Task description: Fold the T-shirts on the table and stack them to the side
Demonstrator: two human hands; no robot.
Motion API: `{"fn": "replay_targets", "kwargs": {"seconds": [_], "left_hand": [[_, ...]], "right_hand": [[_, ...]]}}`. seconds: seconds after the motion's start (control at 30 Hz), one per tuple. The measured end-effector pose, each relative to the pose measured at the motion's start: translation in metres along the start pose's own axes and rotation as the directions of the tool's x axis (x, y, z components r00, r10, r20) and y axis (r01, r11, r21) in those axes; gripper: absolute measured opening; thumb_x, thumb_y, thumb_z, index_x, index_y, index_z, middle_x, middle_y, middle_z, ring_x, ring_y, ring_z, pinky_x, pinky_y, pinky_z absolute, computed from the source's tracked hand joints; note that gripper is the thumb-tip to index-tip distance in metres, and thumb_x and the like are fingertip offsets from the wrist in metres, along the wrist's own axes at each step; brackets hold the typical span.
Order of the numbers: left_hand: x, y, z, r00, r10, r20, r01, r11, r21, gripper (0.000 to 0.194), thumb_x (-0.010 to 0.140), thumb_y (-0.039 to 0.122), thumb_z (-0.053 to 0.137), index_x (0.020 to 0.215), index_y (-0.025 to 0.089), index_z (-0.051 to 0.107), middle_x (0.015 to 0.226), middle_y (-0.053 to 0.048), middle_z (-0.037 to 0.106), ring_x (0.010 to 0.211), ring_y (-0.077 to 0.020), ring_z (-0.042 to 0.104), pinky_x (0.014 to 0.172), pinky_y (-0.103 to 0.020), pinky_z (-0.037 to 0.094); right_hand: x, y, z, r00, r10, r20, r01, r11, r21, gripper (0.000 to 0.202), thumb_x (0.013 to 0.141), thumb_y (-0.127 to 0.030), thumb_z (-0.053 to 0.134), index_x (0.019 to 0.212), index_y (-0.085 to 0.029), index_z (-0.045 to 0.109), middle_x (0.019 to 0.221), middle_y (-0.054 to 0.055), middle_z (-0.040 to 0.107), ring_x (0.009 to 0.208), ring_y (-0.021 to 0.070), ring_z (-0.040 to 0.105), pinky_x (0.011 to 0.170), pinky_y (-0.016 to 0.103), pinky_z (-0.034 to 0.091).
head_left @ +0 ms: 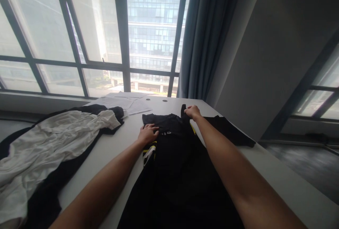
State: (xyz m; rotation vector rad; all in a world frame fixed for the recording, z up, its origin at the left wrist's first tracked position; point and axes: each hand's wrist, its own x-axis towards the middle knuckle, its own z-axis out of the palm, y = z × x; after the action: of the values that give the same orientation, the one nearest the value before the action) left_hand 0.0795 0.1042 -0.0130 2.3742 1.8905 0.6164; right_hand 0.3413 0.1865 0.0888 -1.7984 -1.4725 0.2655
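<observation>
A black garment (169, 124) with a small white print lies on the white table (127, 151) in front of me. Yellow and white patterned trim (150, 154) shows along its left side. My left hand (148, 134) rests on the garment's left edge with its fingers laid over the cloth. Pinched in the fingers of my right hand (192, 112) is a dark strip of the garment, raised at its upper right. Black cloth continues to the bottom of the view; where the garment meets my own clothing I cannot tell.
A crumpled white garment (60, 140) lies over dark clothing (50, 183) at the left. White sheets of paper (137, 106) are at the table's far side. Black cloth (230, 130) lies at the right edge. Windows (153, 27) and a blue-grey curtain (206, 38) stand behind.
</observation>
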Motion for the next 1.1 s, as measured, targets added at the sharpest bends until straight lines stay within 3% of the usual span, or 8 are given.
{"fn": "replay_targets", "kwargs": {"seconds": [0.1, 0.17, 0.3, 0.47, 0.57, 0.77, 0.93, 1.1], "left_hand": [[-0.001, 0.001, 0.0, 1.0, 0.004, -0.001, -0.004, 1.0, -0.015, 0.045, 0.094, 0.05, 0.043, 0.129, 0.031, 0.065, 0.145, -0.004, 0.054, 0.137, -0.0276, 0.042, 0.115, -0.049, 0.026], [0.0, 0.001, -0.001, 1.0, -0.001, -0.009, 0.001, 0.999, -0.035, 0.045, 0.095, 0.048, 0.041, 0.13, 0.029, 0.064, 0.145, -0.004, 0.055, 0.137, -0.0267, 0.042, 0.116, -0.048, 0.026], [0.001, 0.001, -0.002, 0.998, -0.042, -0.04, 0.039, 0.995, -0.093, 0.044, 0.098, 0.036, 0.035, 0.129, 0.022, 0.062, 0.14, -0.008, 0.059, 0.133, -0.0257, 0.048, 0.114, -0.046, 0.028], [-0.001, 0.003, -0.004, 0.991, -0.062, -0.117, 0.042, 0.986, -0.163, 0.051, 0.097, 0.033, 0.04, 0.147, 0.022, 0.043, 0.135, -0.009, 0.063, 0.126, -0.0242, 0.055, 0.11, -0.042, 0.034], [-0.004, 0.004, -0.005, 0.991, 0.088, -0.105, -0.099, 0.99, -0.098, 0.039, 0.095, 0.035, 0.048, 0.132, 0.029, 0.059, 0.141, -0.005, 0.058, 0.133, -0.0254, 0.048, 0.116, -0.049, 0.026], [-0.005, 0.005, -0.006, 0.969, 0.175, -0.174, -0.189, 0.98, -0.068, 0.026, 0.095, 0.025, 0.048, 0.094, 0.025, 0.074, 0.116, -0.004, 0.072, 0.114, -0.0226, 0.061, 0.116, -0.048, 0.026], [-0.004, 0.003, -0.007, 0.965, 0.13, -0.228, -0.158, 0.981, -0.113, 0.025, 0.091, 0.025, 0.052, 0.09, 0.022, 0.076, 0.096, -0.007, 0.076, 0.097, -0.0232, 0.066, 0.101, -0.039, 0.044], [0.001, -0.002, -0.01, 0.981, -0.015, -0.192, -0.038, 0.963, -0.268, 0.026, 0.079, 0.022, 0.06, 0.1, 0.025, 0.076, 0.085, 0.0, 0.075, 0.082, -0.0189, 0.068, 0.087, -0.03, 0.05]], "right_hand": [[-0.022, -0.038, 0.021, 0.999, 0.022, 0.034, -0.024, 0.998, 0.051, 0.046, 0.077, -0.016, 0.069, 0.122, -0.01, 0.061, 0.117, 0.014, 0.068, 0.103, 0.022, 0.064, 0.089, 0.029, 0.051], [-0.042, -0.053, 0.037, 0.973, -0.081, 0.215, 0.053, 0.99, 0.133, 0.056, 0.079, -0.021, 0.071, 0.133, -0.015, 0.055, 0.114, 0.01, 0.07, 0.092, 0.0185, 0.067, 0.081, 0.026, 0.053], [-0.075, -0.055, 0.057, 0.77, -0.265, 0.58, 0.242, 0.963, 0.119, 0.046, 0.087, -0.039, 0.066, 0.127, -0.017, 0.061, 0.108, 0.008, 0.073, 0.088, 0.0184, 0.069, 0.08, 0.027, 0.053], [-0.086, -0.031, 0.053, 0.898, -0.254, 0.36, 0.37, 0.877, -0.305, 0.027, 0.092, -0.038, 0.055, 0.101, -0.02, 0.073, 0.11, 0.01, 0.072, 0.104, 0.0237, 0.066, 0.088, 0.031, 0.048], [-0.08, -0.015, 0.049, 0.948, -0.147, 0.283, 0.261, 0.866, -0.427, 0.03, 0.089, -0.037, 0.056, 0.108, -0.02, 0.071, 0.116, 0.012, 0.07, 0.107, 0.0264, 0.065, 0.085, 0.033, 0.049], [-0.061, 0.011, 0.059, 0.911, -0.091, 0.401, 0.272, 0.864, -0.423, 0.057, 0.083, -0.038, 0.062, 0.137, -0.02, 0.056, 0.135, 0.014, 0.06, 0.122, 0.0299, 0.057, 0.096, 0.038, 0.047], [-0.063, 0.023, 0.072, 0.899, -0.146, 0.413, 0.309, 0.88, -0.361, 0.064, 0.088, -0.034, 0.054, 0.15, -0.022, 0.04, 0.149, 0.012, 0.047, 0.133, 0.03, 0.048, 0.106, 0.043, 0.04], [-0.08, 0.034, 0.076, 0.914, -0.26, 0.313, 0.339, 0.911, -0.236, 0.052, 0.093, -0.03, 0.045, 0.144, -0.021, 0.047, 0.144, 0.011, 0.053, 0.13, 0.0263, 0.05, 0.109, 0.041, 0.036]]}}
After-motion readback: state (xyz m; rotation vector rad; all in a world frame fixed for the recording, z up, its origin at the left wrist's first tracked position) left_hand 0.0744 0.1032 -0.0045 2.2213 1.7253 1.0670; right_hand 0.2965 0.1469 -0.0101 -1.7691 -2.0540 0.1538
